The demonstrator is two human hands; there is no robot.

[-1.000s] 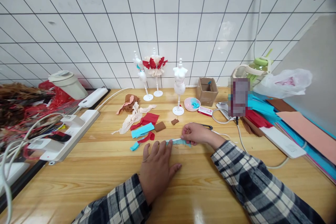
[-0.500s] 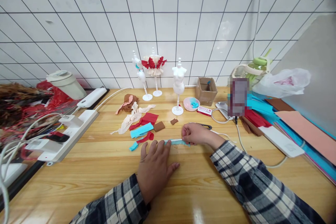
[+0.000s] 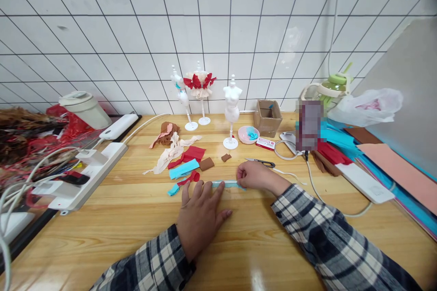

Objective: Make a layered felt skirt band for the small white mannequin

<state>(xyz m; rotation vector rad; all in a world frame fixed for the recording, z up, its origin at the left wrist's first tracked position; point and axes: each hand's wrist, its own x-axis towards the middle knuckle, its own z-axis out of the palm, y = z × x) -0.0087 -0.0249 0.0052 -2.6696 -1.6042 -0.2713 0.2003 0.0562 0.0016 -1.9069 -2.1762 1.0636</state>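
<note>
A narrow light blue strip of fabric (image 3: 231, 184), with a white band along its upper edge, lies across the wooden table. My left hand (image 3: 201, 218) is spread flat, palm down, its index fingertip on the strip's left part. At the other end, the fingers of my right hand (image 3: 257, 176) pinch the strip, and they hide its tip. Just behind my right hand rests a pair of black-handled thread snips (image 3: 265, 163). Past my left fingertips lie a folded blue cloth (image 3: 184, 169), a red cloth (image 3: 194, 153) and a brown piece (image 3: 206, 164).
Three small white mannequins stand near the tiled wall, the nearest mannequin (image 3: 231, 111) undressed. Right of it are a pink bowl (image 3: 243, 138) and a cardboard box (image 3: 268, 123). A power strip (image 3: 92, 175) with cables lies left; fabric sheets (image 3: 392, 159) lie right.
My right hand has shifted slightly, uncovering more of the snips. The strip looks flatter and straighter, and my left index fingertip now sits on it.
</note>
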